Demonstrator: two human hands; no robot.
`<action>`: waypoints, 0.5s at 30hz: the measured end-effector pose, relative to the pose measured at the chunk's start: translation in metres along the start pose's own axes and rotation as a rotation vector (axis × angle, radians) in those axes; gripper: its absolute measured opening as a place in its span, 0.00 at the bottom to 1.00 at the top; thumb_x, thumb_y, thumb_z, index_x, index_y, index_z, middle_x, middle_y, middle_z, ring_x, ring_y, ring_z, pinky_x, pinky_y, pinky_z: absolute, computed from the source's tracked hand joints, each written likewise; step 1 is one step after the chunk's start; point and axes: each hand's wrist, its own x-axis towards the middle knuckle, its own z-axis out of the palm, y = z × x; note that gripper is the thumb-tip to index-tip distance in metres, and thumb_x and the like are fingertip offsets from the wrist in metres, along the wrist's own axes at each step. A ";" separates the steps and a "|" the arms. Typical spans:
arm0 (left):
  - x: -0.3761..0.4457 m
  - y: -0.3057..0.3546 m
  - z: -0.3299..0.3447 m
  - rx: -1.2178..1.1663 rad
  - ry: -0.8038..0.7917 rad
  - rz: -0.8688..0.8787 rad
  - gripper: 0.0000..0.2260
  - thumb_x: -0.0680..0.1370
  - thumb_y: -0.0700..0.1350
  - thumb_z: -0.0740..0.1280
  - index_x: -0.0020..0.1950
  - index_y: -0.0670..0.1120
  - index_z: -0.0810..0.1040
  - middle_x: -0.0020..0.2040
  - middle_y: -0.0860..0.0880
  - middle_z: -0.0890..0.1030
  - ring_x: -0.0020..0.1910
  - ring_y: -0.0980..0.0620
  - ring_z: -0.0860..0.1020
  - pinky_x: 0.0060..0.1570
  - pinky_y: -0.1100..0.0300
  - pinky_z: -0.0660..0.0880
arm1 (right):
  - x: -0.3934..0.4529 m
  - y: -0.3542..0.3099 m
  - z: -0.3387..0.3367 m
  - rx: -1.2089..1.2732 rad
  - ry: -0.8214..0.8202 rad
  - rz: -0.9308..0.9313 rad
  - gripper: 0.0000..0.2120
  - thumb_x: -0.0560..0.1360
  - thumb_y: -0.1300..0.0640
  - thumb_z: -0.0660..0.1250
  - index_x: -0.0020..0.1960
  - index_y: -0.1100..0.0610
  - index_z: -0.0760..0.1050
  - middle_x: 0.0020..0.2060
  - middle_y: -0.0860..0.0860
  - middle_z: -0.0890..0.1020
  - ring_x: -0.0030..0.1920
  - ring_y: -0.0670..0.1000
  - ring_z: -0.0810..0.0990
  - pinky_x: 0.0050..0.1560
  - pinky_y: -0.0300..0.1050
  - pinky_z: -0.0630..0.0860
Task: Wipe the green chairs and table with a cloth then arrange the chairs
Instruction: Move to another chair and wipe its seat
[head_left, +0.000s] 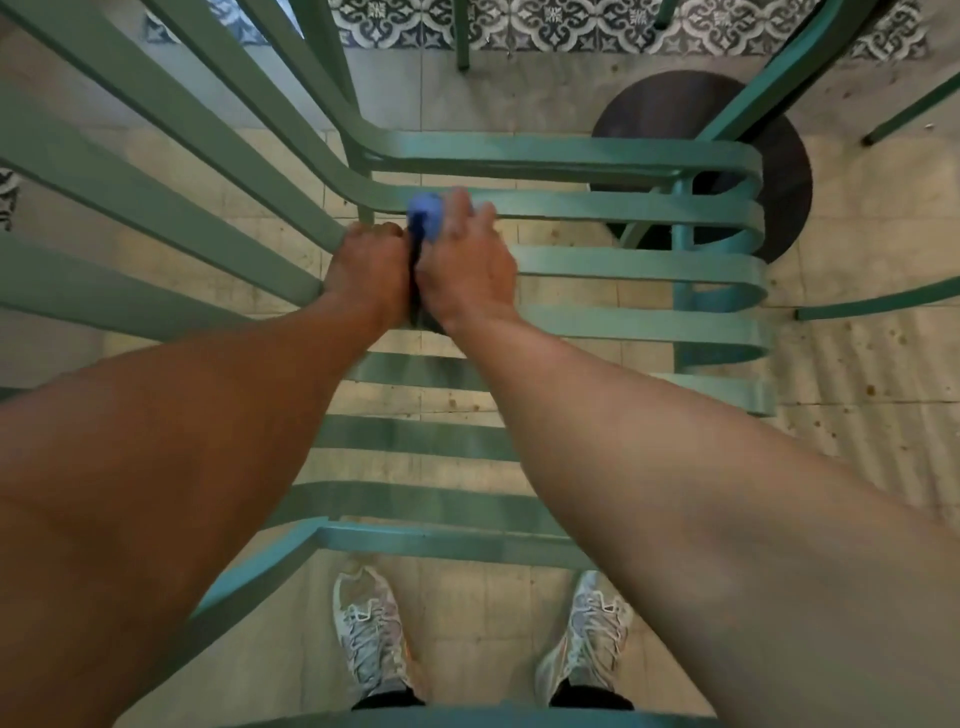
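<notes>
Directly below the camera stands a green chair, its seat slats running left to right over a pale tiled floor, with its slatted back rising toward the far left. A dark round base, probably the foot of the desk, lies on the floor at the far right, partly under the chair's curved slat ends; the desk top itself is not in view. More green legs cross the far right corner, likely from another chair. Both bare forearms reach forward from the near edge so that the hands meet where seat and back join. The left hand is clenched round a back slat, seemingly to steady the chair while it is rubbed. The right hand grasps a blue cloth, its fingers curled over the bunched fabric and pressing it against a seat slat, so the wiping appears to be under way. A pair of pale sneakers stands on the floor at the near side of the seat.
</notes>
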 end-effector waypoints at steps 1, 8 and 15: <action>0.001 0.000 -0.002 0.010 -0.006 -0.013 0.10 0.78 0.45 0.64 0.57 0.41 0.77 0.53 0.39 0.80 0.53 0.39 0.75 0.55 0.49 0.70 | 0.012 -0.015 0.006 0.011 -0.041 -0.055 0.13 0.80 0.52 0.55 0.63 0.54 0.66 0.55 0.57 0.72 0.49 0.58 0.78 0.44 0.52 0.74; -0.001 -0.001 0.001 -0.083 -0.003 -0.043 0.20 0.81 0.54 0.62 0.68 0.43 0.72 0.61 0.40 0.77 0.62 0.39 0.70 0.61 0.46 0.68 | 0.053 0.120 -0.067 -0.161 0.194 0.227 0.20 0.80 0.52 0.56 0.70 0.57 0.64 0.63 0.62 0.72 0.57 0.63 0.77 0.50 0.54 0.71; -0.002 0.000 0.002 -0.108 0.010 -0.056 0.20 0.80 0.52 0.63 0.69 0.43 0.70 0.65 0.41 0.75 0.65 0.39 0.68 0.65 0.45 0.66 | 0.057 0.143 -0.086 -0.164 0.312 0.404 0.18 0.80 0.54 0.55 0.69 0.57 0.63 0.63 0.61 0.70 0.57 0.64 0.76 0.49 0.53 0.69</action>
